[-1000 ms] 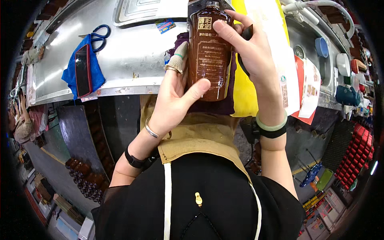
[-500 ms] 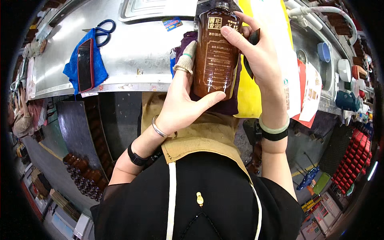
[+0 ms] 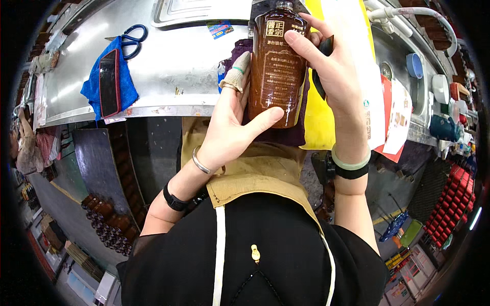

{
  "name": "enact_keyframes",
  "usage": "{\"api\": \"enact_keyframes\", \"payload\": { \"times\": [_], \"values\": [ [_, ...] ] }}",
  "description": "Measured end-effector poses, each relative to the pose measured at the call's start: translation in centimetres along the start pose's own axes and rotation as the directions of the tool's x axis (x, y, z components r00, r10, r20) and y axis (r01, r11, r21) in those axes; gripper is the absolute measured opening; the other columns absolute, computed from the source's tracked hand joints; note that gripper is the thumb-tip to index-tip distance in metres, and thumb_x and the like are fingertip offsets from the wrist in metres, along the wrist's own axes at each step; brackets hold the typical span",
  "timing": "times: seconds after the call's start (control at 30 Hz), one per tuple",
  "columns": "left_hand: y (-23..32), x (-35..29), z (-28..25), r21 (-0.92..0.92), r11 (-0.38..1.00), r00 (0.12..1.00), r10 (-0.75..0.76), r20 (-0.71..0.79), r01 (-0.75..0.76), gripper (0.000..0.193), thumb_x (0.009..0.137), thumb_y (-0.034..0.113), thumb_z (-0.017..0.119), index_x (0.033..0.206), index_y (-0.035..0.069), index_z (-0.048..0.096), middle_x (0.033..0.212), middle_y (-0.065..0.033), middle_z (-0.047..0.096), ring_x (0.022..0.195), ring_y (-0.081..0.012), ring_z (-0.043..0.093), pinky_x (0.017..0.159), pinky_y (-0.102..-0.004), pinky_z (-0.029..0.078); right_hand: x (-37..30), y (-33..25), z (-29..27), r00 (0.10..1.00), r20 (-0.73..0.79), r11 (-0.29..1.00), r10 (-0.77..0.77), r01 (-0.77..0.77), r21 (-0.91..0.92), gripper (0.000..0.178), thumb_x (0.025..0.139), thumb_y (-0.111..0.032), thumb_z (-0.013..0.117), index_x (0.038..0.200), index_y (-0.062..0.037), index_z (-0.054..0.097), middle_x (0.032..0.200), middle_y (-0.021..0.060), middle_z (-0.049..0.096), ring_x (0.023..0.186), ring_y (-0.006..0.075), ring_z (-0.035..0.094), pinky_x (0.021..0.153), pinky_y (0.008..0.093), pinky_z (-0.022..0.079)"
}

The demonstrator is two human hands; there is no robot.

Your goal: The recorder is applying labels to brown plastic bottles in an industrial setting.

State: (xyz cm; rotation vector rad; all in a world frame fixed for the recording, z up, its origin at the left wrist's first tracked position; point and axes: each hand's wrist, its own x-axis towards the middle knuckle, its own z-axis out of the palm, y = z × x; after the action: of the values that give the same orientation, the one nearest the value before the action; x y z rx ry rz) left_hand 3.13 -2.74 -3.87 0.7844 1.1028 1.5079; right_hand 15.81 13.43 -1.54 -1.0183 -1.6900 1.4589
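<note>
At the bottom centre, nearest the camera, is a black top (image 3: 286, 255) with a gold-coloured pendant (image 3: 254, 252), and just above it the folded edge of a tan apron (image 3: 260, 189). The left hand (image 3: 230, 135), wearing a metal bangle (image 3: 200, 160), lies left of the upper centre; its fingers are stretched straight along the left side of a brown glass bottle (image 3: 278, 76), a pale fabric finger cover (image 3: 236, 77) on them, and its thumb is spread across the bottle's lower face. The right hand (image 3: 334, 69), with a pale green bangle (image 3: 352, 161), is curled around the bottle's upper right side, thumb on the front; a black object (image 3: 320, 76), its kind unclear, is at its palm. The bottle is at the upper centre, neck toward the top edge, over dark purple cloth (image 3: 283, 136), with yellow sheeting (image 3: 319, 125) to the right.

At the upper left, a smartphone (image 3: 109, 84) and scissors (image 3: 133, 42) lie on blue cloth (image 3: 91, 91) on the steel worktop (image 3: 168, 69). A blue bowl (image 3: 414, 66) is at the upper right. Farther off, brown bottles (image 3: 104, 219) stand lower left, and red stacked items (image 3: 451, 204) fill the right.
</note>
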Motion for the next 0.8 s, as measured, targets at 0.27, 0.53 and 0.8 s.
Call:
{"api": "enact_keyframes", "payload": {
  "times": [0.27,0.53,0.8],
  "values": [
    [-0.6,0.0,0.1,0.041,0.999,0.999,0.006,-0.037,-0.004,0.103,0.090,0.000,0.079,0.165,-0.007,0.008,0.171,-0.0250,0.020,0.159,-0.0297,0.024,0.129,-0.0417,0.024,0.2,0.7,0.0,1.000,-0.007,1.000,-0.016,0.016,0.021,0.071,0.086,-0.031,0.089,0.138,0.0092,0.061,0.084,-0.0055,0.052,0.073,0.0038,0.047,0.060,0.0197,0.039],
    [-0.6,0.0,0.2,0.070,0.998,0.999,0.008,-0.034,-0.006,0.103,0.090,0.000,0.079,0.165,-0.007,0.009,0.170,-0.0249,0.021,0.158,-0.0295,0.025,0.129,-0.0417,0.025,0.2,0.8,0.1,1.000,-0.004,0.998,-0.017,0.017,0.055,0.071,0.086,-0.031,0.089,0.138,0.0095,0.061,0.086,-0.0042,0.054,0.076,0.0047,0.051,0.064,0.0200,0.042],
    [0.2,-0.1,-0.2,-0.031,1.000,0.999,0.000,-0.032,-0.001,0.085,0.104,0.010,0.065,0.165,-0.007,0.009,0.173,-0.0233,0.017,0.160,-0.0283,0.021,0.131,-0.0414,0.019,0.0,0.1,-0.4,0.998,0.004,0.997,0.068,-0.068,0.029,0.071,0.088,-0.035,0.087,0.139,0.0084,0.062,0.089,-0.0044,0.052,0.080,0.0058,0.050,0.069,0.0206,0.042]
  ]
}}
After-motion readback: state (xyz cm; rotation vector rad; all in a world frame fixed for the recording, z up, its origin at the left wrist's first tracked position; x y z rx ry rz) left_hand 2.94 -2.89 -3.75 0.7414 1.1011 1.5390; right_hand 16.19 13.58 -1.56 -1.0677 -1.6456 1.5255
